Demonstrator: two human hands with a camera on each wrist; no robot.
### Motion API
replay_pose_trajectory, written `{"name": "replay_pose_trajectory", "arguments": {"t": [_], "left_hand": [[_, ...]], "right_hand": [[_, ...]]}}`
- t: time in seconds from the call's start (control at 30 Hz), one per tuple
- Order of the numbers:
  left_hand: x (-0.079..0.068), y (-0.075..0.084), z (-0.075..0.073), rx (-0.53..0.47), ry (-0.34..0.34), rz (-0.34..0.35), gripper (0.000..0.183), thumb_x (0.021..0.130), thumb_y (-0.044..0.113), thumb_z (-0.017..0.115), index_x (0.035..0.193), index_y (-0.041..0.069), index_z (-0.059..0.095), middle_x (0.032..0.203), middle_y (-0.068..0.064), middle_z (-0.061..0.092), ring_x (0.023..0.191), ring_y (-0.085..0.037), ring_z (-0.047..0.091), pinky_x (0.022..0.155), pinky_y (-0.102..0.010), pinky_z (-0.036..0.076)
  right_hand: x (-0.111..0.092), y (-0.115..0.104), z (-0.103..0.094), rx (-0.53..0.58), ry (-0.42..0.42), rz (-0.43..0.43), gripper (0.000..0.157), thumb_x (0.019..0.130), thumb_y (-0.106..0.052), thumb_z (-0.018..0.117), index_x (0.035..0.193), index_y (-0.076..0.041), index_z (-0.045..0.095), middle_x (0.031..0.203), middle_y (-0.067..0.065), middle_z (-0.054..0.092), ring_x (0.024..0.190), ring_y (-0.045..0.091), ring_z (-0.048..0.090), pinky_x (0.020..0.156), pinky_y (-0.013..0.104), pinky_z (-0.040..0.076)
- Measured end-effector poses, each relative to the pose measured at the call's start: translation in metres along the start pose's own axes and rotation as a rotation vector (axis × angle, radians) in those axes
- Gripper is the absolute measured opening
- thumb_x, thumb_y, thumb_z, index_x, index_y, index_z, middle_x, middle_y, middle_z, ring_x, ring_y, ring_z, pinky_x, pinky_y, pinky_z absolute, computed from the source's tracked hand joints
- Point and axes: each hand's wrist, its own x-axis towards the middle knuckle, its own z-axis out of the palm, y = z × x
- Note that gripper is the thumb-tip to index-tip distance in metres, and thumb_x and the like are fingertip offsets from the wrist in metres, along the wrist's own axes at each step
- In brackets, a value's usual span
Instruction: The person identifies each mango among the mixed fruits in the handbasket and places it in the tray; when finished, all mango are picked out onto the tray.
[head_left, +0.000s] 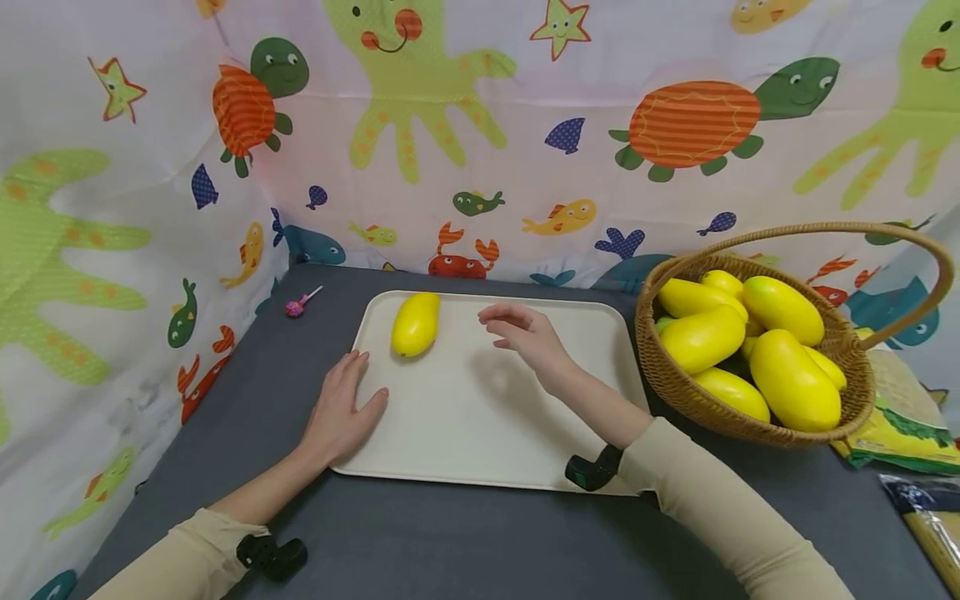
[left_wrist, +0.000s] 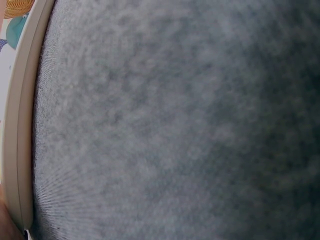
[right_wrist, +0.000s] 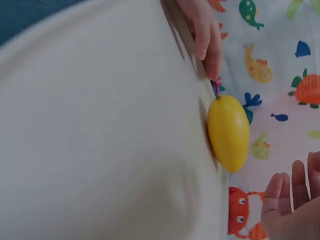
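Note:
One yellow mango [head_left: 416,325] lies at the far left corner of a cream tray [head_left: 480,417]. My left hand [head_left: 339,414] rests on the tray's left edge, its fingers fairly straight and the thumb spread over the tray. Above the tray's middle hovers my right hand [head_left: 528,340], fingers loosely bent and holding nothing. In the right wrist view the mango [right_wrist: 228,133] shows beyond the bare tray surface, with the right hand's fingers [right_wrist: 300,187] apart from it. Only the tray's rim [left_wrist: 22,115] and dark cloth appear in the left wrist view.
A wicker basket [head_left: 652,367] holding several yellow mangoes stands at the tray's right, its handle arching high. A pink lollipop [head_left: 296,308] lies back left. Bagged goods [head_left: 911,417] sit at the far right. A printed curtain [head_left: 480,125] borders the dark tabletop [head_left: 465,542].

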Motion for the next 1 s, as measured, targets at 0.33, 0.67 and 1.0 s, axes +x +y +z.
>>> {"name": "replay_pose_trajectory", "arguments": {"t": [0.33, 0.67, 1.0], "left_hand": [[-0.002, -0.003, -0.001, 0.018, 0.004, -0.002, 0.067, 0.094, 0.036, 0.057, 0.148, 0.003, 0.036, 0.155, -0.018, 0.027, 0.143, -0.037, 0.019, 0.106, -0.063, 0.025], [-0.002, 0.000, -0.001, 0.024, -0.009, 0.006, 0.068, 0.094, 0.035, 0.058, 0.149, 0.002, 0.034, 0.154, -0.020, 0.026, 0.143, -0.038, 0.018, 0.109, -0.061, 0.022], [0.000, 0.002, 0.001, 0.028, -0.024, 0.007, 0.069, 0.094, 0.036, 0.058, 0.149, 0.002, 0.034, 0.155, -0.019, 0.026, 0.143, -0.037, 0.018, 0.108, -0.062, 0.022]], "right_hand": [[-0.064, -0.038, -0.070, -0.213, -0.078, -0.030, 0.029, 0.098, -0.018, 0.058, 0.122, 0.000, 0.060, 0.123, 0.013, 0.060, 0.109, 0.022, 0.058, 0.088, 0.030, 0.052], [-0.107, -0.071, -0.151, -0.818, 0.042, -0.211, 0.025, 0.096, -0.024, 0.061, 0.117, -0.011, 0.066, 0.114, 0.005, 0.065, 0.102, 0.023, 0.058, 0.078, 0.020, 0.051], [-0.098, -0.073, -0.206, -1.179, -0.135, -0.257, 0.046, 0.087, -0.012, 0.070, 0.131, -0.003, 0.058, 0.130, 0.021, 0.058, 0.116, 0.039, 0.052, 0.094, 0.059, 0.042]]}}
